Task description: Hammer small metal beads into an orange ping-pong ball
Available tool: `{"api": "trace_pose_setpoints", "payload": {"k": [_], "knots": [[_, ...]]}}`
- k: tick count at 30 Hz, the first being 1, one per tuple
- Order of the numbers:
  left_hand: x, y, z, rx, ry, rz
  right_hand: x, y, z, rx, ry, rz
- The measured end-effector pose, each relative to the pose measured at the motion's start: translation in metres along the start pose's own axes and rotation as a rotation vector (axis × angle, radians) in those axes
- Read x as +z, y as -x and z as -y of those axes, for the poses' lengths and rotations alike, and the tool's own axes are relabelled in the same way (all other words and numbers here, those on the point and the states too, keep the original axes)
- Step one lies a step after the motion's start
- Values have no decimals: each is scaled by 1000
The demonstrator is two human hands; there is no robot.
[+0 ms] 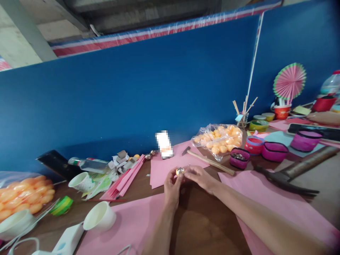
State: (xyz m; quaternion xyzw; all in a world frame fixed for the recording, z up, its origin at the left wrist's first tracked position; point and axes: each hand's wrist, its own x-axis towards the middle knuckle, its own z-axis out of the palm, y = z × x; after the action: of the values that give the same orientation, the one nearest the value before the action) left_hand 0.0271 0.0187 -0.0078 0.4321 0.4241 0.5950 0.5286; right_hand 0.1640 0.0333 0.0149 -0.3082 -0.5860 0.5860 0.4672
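In the middle of the head view, my left hand [172,187] grips a small orange ball [180,172] between thumb and fingers. Part of the ball shines silvery. My right hand [201,178] is at the ball's right side, its fingers drawn together in a pinch. Whatever those fingertips hold is too small to make out. Beyond both hands, a wooden-handled hammer [209,161] lies across pink paper [159,173]. A purple fabric cup [239,158] with small shiny metal pieces stands to the right.
A clear bag of orange balls [220,140] lies behind the hammer. Two silvery balls [150,154] sit near a phone [165,145]. At right is a larger hammer [289,177]; at left, a white paper cup [99,216] and a power strip [68,239]. A blue partition [132,95] rises behind.
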Motion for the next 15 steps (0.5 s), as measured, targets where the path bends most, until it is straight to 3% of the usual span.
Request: {"api": "trace_pose_setpoints", "payload": {"k": [15], "knots": [[3, 1, -7, 9, -12, -16, 0, -1, -7, -11, -1, -29]]}}
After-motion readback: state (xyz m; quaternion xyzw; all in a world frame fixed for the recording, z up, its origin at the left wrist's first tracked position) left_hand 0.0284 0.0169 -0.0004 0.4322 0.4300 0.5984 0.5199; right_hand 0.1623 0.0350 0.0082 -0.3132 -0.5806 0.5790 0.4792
